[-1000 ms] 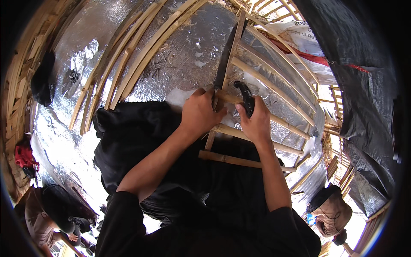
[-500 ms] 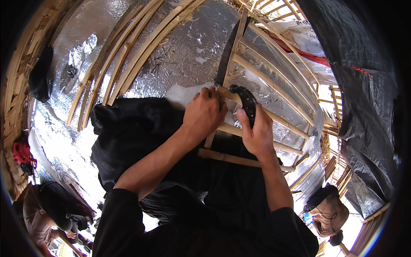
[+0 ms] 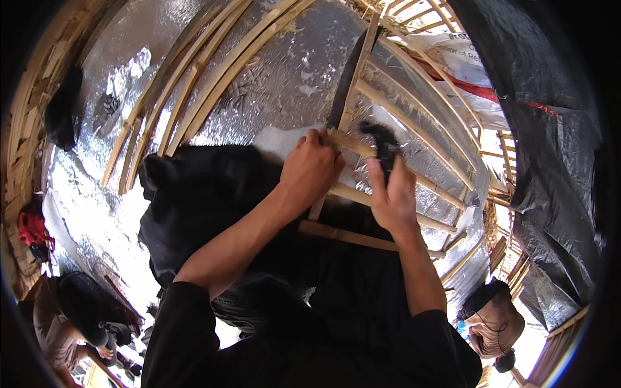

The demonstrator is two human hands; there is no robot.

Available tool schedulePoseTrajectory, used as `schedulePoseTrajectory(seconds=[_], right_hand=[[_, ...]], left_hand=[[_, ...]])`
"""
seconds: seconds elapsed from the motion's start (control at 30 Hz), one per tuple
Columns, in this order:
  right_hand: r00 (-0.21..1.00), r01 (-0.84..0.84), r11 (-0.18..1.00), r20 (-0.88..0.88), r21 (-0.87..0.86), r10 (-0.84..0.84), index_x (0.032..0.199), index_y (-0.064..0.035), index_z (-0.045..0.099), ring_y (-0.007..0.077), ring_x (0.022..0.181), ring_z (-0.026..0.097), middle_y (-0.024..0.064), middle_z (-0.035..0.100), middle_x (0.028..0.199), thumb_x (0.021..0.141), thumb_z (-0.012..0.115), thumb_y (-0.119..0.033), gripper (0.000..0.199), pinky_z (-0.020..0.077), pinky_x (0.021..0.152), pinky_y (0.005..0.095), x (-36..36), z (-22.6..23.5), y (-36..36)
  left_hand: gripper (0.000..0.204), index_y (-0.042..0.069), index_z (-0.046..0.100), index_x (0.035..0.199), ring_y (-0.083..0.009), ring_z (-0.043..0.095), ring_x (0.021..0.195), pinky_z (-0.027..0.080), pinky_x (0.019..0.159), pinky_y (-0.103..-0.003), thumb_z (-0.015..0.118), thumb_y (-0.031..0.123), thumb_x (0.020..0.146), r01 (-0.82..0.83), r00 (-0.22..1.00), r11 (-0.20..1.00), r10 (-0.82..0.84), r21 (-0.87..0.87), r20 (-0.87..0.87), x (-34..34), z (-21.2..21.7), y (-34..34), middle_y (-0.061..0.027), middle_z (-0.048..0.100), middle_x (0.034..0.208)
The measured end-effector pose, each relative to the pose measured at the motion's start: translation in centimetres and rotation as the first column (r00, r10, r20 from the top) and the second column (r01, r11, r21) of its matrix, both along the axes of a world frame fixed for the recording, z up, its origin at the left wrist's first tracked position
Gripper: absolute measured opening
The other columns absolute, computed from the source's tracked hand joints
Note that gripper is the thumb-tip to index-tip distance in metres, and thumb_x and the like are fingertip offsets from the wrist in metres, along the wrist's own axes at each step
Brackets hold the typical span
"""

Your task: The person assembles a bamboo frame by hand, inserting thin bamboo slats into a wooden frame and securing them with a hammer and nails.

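My left hand (image 3: pixel 310 171) is closed with its fingertips pinched on a crossing of bamboo slats (image 3: pixel 343 139), where a long upright slat (image 3: pixel 359 61) meets a cross slat. Whether something small sits between the fingers is hidden. My right hand (image 3: pixel 391 200) is just to the right, shut on a black tool (image 3: pixel 385 145) whose dark head, blurred, sticks up above the fingers and lies close to the same crossing. Below both hands a short wooden bar (image 3: pixel 349 236) lies across the frame.
Silver foil sheeting (image 3: pixel 284 77) backs a curved frame of bamboo slats (image 3: pixel 427 139). A black cloth (image 3: pixel 207 200) hangs under my left arm. Black plastic sheet (image 3: pixel 543 161) covers the right. Other people stand at lower left (image 3: pixel 71 310) and lower right (image 3: pixel 498 323).
My right hand and the black tool have shifted a little to the right and the tool head has risen slightly. My left hand has stayed on the slat crossing.
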State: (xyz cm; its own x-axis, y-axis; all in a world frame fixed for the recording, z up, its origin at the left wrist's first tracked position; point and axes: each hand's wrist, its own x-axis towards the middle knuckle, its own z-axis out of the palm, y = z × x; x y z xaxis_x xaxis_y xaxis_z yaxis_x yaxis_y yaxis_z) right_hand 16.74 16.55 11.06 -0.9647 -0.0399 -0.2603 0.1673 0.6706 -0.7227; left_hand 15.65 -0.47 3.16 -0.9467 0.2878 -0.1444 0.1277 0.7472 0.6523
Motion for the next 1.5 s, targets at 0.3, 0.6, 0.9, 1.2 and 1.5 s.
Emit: schedulePoseTrajectory(seconds=[0.3, 0.6, 0.9, 1.2, 1.5], right_hand=[[0.998, -0.056, 0.993, 0.024, 0.108, 0.054, 0.116, 0.006, 0.052, 0.0507, 0.083, 0.066, 0.0287, 0.067, 0.082, 0.104, 0.057, -0.035, 0.043, 0.0495, 0.074, 0.0555, 0.0, -1.3, 0.4], [0.974, -0.193, 0.961, 0.16, 0.196, 0.163, 0.108, 0.0036, 0.052, 0.0508, 0.084, 0.067, 0.0285, 0.067, 0.082, 0.103, 0.056, -0.036, 0.04, 0.0512, 0.072, 0.0558, -0.9, -1.1, 0.5], [0.982, -0.131, 0.973, 0.157, 0.192, 0.101, 0.109, 0.0027, 0.054, 0.0461, 0.079, 0.069, 0.0236, 0.067, 0.077, 0.1, 0.063, -0.035, 0.039, 0.0504, 0.068, 0.0528, -1.2, -0.3, 1.0], [0.997, -0.058, 0.958, -0.038, 0.28, 0.071, 0.102, 0.0027, 0.052, 0.0438, 0.086, 0.066, 0.024, 0.063, 0.088, 0.085, 0.08, -0.029, 0.045, 0.0495, 0.074, 0.0497, -0.5, -2.7, 7.5], [0.999, -0.039, 0.968, 0.009, 0.249, 0.038, 0.11, 0.002, 0.054, 0.0478, 0.093, 0.066, 0.0259, 0.066, 0.096, 0.089, 0.075, -0.018, 0.036, 0.0504, 0.078, 0.0539, 1.1, -3.2, 7.7]], left_hand=[[0.052, -0.012, 0.059, 0.115, -0.0439, 0.067, 0.093, 0.057, 0.085, -0.048, 0.07, 0.033, 0.091, -0.006, 0.998, 1.0, 0.007, 0.01, -0.057, 0.1, -0.2, -0.1, -0.0276, 0.06, 0.106], [0.043, -0.005, 0.064, 0.111, -0.0421, 0.067, 0.087, 0.057, 0.079, -0.048, 0.071, 0.032, 0.09, 0.031, 0.993, 0.999, -0.029, 0.019, -0.116, -0.6, -1.6, -0.5, -0.0253, 0.062, 0.098], [0.034, 0.0, 0.07, 0.104, -0.0417, 0.067, 0.086, 0.057, 0.077, -0.048, 0.073, 0.03, 0.088, -0.011, 0.999, 0.998, 0.013, 0.068, -0.033, -0.1, -0.1, -0.8, -0.0245, 0.065, 0.092], [0.029, -0.002, 0.073, 0.108, -0.034, 0.075, 0.093, 0.057, 0.082, -0.039, 0.067, 0.02, 0.09, -0.074, 0.983, 0.954, 0.02, 0.292, 0.183, -4.1, -0.1, -5.3, -0.023, 0.074, 0.096], [0.026, -0.002, 0.072, 0.112, -0.0182, 0.074, 0.078, 0.057, 0.073, -0.032, 0.069, 0.014, 0.091, -0.089, 0.955, 0.924, -0.026, 0.371, 0.295, -4.4, -2.6, -5.6, -0.0154, 0.075, 0.086]])
